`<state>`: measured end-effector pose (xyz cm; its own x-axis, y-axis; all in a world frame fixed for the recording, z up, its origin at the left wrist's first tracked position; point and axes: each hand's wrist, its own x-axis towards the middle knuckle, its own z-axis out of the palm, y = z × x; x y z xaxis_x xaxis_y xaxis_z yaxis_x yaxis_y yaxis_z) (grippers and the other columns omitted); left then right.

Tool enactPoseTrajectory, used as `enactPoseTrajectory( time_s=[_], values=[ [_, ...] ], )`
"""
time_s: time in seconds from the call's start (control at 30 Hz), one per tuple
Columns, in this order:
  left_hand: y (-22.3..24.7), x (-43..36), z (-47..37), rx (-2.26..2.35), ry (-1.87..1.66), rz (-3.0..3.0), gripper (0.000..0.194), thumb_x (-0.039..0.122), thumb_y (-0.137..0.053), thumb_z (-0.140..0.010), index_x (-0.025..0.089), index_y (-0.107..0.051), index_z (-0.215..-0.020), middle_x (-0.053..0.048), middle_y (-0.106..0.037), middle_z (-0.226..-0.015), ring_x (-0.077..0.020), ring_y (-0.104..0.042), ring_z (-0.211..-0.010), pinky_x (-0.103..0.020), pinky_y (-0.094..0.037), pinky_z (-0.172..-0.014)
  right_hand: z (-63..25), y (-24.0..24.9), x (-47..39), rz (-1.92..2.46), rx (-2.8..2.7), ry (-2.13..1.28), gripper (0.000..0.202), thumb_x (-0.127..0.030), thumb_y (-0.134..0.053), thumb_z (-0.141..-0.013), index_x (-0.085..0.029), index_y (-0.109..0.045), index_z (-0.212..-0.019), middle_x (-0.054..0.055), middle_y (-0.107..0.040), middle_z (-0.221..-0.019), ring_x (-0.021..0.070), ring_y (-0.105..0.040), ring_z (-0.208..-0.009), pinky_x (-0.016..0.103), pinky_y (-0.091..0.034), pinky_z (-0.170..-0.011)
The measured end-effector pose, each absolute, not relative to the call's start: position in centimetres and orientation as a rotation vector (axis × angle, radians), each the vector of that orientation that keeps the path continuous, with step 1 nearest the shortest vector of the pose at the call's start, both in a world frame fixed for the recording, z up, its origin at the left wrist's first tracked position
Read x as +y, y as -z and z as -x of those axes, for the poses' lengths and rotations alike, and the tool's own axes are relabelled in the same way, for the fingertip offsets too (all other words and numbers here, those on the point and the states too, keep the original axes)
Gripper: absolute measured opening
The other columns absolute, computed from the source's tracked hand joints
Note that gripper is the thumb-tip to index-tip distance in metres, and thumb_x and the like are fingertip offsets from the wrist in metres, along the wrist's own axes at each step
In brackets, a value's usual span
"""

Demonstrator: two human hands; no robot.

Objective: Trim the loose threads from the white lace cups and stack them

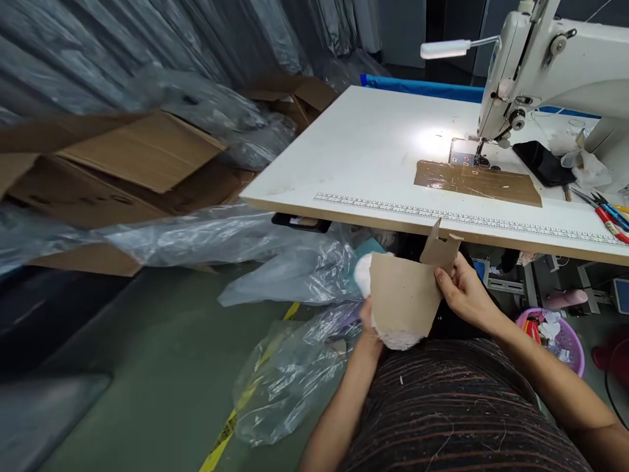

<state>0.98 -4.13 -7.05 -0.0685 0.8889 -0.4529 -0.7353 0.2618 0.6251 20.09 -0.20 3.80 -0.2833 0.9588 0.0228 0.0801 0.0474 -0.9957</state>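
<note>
A beige cardboard-like piece [405, 294] with a narrower folded flap is held over the lap, below the table's front edge. My right hand [462, 287] pinches its upper right side, thumb on top. Beneath the piece, a white fluffy item [399, 339] shows at the bottom and upper left. My left hand [369, 321] is at the lower left edge of both, its fingers mostly hidden behind them and slightly blurred.
A white sewing table [339, 157] carries a sewing machine [511, 85], a brown strip [472, 182], a black phone [543, 162] and red-handled scissors [610, 224]. Cardboard boxes [142, 151] and plastic sheeting [289, 262] lie left. A pink basket [574, 341] stands right.
</note>
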Motion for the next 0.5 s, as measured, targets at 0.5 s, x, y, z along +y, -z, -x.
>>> enactPoseTrajectory(
  time_s=[0.5],
  values=[
    [-1.2, -7.0, 2.6, 0.655, -1.222, -0.455, 0.055, 0.048, -0.082, -0.039, 0.022, -0.056, -0.079, -0.002, -0.06, -0.078, -0.0198, -0.058, -0.073, -0.032, -0.052, -0.07, -15.2, 5.2, 1.5, 1.59, -1.674, -1.241, 0.037, -0.031, -0.035, -0.098, -0.024, -0.04, -0.063, 0.001, -0.055, -0.059, 0.0161, -0.054, -0.058, 0.028, -0.042, -0.056]
  ],
)
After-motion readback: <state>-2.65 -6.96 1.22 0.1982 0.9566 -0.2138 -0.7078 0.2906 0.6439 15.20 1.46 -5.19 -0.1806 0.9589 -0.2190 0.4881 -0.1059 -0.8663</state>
